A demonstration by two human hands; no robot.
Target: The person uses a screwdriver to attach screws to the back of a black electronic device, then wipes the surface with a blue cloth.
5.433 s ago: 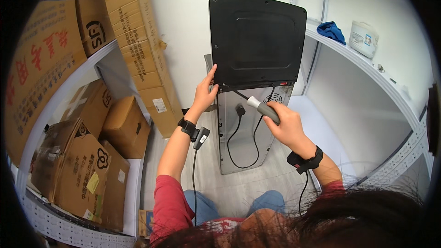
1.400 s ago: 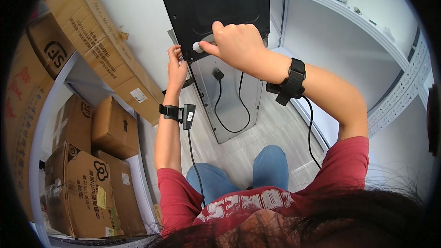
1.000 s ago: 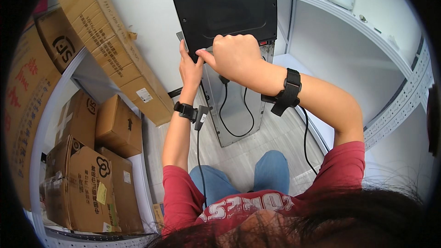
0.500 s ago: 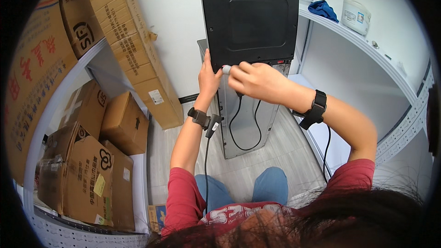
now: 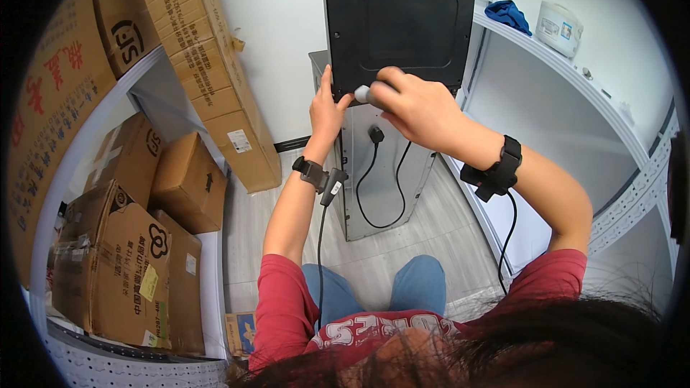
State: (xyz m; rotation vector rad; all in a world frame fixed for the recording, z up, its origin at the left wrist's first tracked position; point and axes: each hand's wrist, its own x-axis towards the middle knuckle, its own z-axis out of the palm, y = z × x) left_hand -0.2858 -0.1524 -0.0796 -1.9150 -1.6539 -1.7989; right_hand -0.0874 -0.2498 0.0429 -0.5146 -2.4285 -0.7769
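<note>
A black panel [image 5: 402, 29] with rounded corners and small screws along its rim stands upright on a tall grey metal cabinet [image 5: 381, 190]. My left hand [image 5: 328, 113] rests against the panel's lower left corner, index finger raised along the edge and thumb pointing right. In my right hand [image 5: 413, 104], bent fingers grip a small grey cylindrical thing [image 5: 363, 93] at the panel's lower edge, close to my left thumb. Its far end and exact kind are hidden. Below, a black cable [image 5: 361, 194] with a plug [image 5: 376, 134] loops down the cabinet's face.
Cardboard boxes [image 5: 136, 273] fill the shelves on the left, and a tall carton [image 5: 241, 136] leans beside them. On the right, a curved white shelf [image 5: 586, 75] carries a blue cloth [image 5: 509, 16] and a white tub [image 5: 559, 29]. Cables hang from both black wrist straps [image 5: 496, 171].
My right hand has turned and risen slightly, still gripping the grey thing. The cable's plug shows more plainly beneath it. My left hand keeps its place at the panel corner.
</note>
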